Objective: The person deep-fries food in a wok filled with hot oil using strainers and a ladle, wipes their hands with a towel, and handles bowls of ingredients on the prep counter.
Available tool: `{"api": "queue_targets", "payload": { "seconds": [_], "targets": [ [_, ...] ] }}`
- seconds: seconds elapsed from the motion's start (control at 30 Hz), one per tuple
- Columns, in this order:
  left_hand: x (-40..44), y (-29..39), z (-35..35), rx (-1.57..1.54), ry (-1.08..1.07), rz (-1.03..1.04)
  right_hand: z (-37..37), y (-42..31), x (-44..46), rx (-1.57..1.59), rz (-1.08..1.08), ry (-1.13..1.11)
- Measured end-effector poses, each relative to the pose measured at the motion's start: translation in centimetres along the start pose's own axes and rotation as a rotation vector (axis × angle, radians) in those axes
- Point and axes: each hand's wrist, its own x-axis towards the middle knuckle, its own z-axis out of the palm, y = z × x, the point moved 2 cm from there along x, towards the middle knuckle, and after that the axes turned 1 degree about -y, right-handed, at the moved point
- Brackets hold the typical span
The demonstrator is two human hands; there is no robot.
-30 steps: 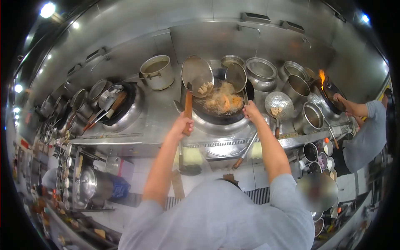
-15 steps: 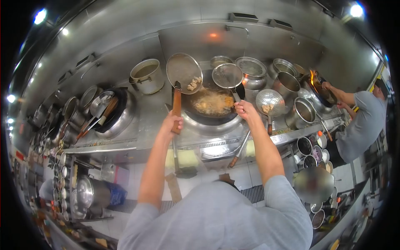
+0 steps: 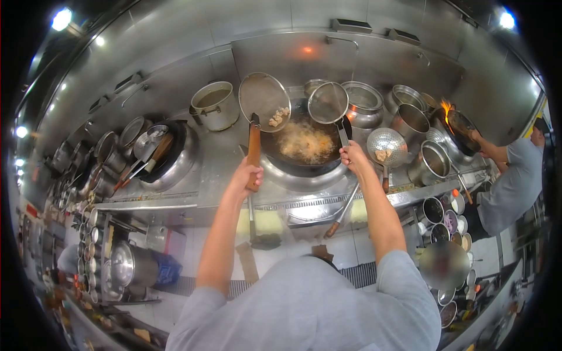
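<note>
My left hand (image 3: 247, 175) is wrapped round the wooden handle (image 3: 254, 149) of a large round strainer (image 3: 260, 96), which holds a few pale brown pieces (image 3: 279, 117) near its right edge. In my right hand (image 3: 352, 155) is the handle of a smaller mesh skimmer (image 3: 328, 103), raised over the back right of the wok. Between and below the two tools, golden food (image 3: 307, 142) bubbles in oil in the dark wok (image 3: 281, 153). A perforated ladle (image 3: 387, 147) with some pieces in it rests right of the wok.
Behind the left strainer stands a tall pot (image 3: 215, 106). Lidded and open pots (image 3: 412, 121) crowd the right side. Farther right, a co-worker (image 3: 515, 175) holds a flaming wok (image 3: 462, 131). Another wok (image 3: 175, 155) with utensils sits at left. Shelved bowls (image 3: 433, 209) are at lower right.
The smaller skimmer has risen from beside the food to above the wok's back right edge, and its mesh now faces me. The large strainer remains raised at the left. The view has shifted slightly.
</note>
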Motion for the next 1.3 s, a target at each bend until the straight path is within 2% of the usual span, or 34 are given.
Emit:
{"api": "queue_targets", "payload": {
  "seconds": [0.1,0.13,0.23,0.43,0.53,0.6,0.67,0.73,0.77,0.8,0.83,0.87,0.93,1.0,1.07,1.1,1.13,1.17,1.2,1.23,1.3],
  "targets": [
    [1.2,-0.7,1.3,-0.022,-0.054,-0.055,-0.2,0.1,-2.8,0.194,-0.138,0.100],
    [1.8,-1.0,2.0,-0.029,-0.065,-0.061,-1.6,0.1,-2.7,0.082,-0.140,0.053],
    [3.2,-2.3,6.5,0.007,-0.135,-0.081,-4.1,-0.3,-5.7,-0.027,-0.258,0.193],
    [8.9,-8.8,17.7,0.095,-0.267,-0.198,-11.7,-0.3,-7.6,-0.013,-0.302,0.437],
    [11.7,-14.5,22.7,0.385,-0.275,-0.133,-15.5,-0.5,-6.4,0.100,-0.240,0.463],
    [13.1,-17.5,24.4,0.813,-0.244,0.110,-16.3,-1.1,-5.9,0.288,-0.179,0.540],
    [12.7,-18.3,26.0,1.042,-0.207,0.301,-21.6,1.6,-1.6,0.193,-0.171,0.501],
    [12.9,-18.6,25.1,1.079,-0.174,0.318,-26.7,4.8,2.1,-0.783,-0.711,0.947],
    [12.5,-18.0,24.3,1.060,-0.164,0.379,-25.0,2.5,-1.9,-0.772,-0.372,0.864],
    [12.0,-16.9,22.9,1.046,-0.142,0.441,-20.6,-1.5,-7.7,-0.988,-0.197,0.841],
    [10.8,-15.4,21.8,0.998,-0.141,0.346,-22.4,-0.3,-6.2,-1.054,-0.339,0.838],
    [10.7,-14.6,19.5,0.969,-0.114,0.375,-22.6,-0.2,-6.5,-1.222,-0.400,0.844],
    [9.7,-12.5,15.5,0.910,-0.050,0.381,-22.3,-0.2,-6.5,-1.148,-0.656,0.856],
    [6.6,-8.6,12.9,0.877,0.040,0.330,-21.8,0.2,-6.5,-1.122,-0.743,0.758],
    [5.8,-6.7,8.2,0.887,0.085,0.400,-19.8,-0.4,-8.5,-1.102,-0.825,0.679],
    [4.1,-4.9,7.7,0.997,0.232,0.217,-16.9,-1.5,-10.7,-0.787,-0.555,0.472],
    [3.8,-4.5,5.9,0.994,0.232,0.217,-13.7,-2.2,-12.8,-0.470,-0.289,0.268],
    [4.0,-4.2,3.7,1.014,0.270,0.234,-11.0,-2.3,-14.6,-0.344,-0.221,0.192],
    [3.9,-3.9,2.1,1.035,0.307,0.251,-10.0,-1.9,-15.1,-0.345,-0.223,0.192],
    [2.9,-3.3,1.7,0.934,0.303,0.170,-9.0,-1.3,-15.6,-0.343,-0.131,0.108],
    [2.5,-3.1,-0.4,0.874,0.278,0.145,-6.9,-0.5,-16.9,-0.369,-0.006,0.003]
  ]
}}
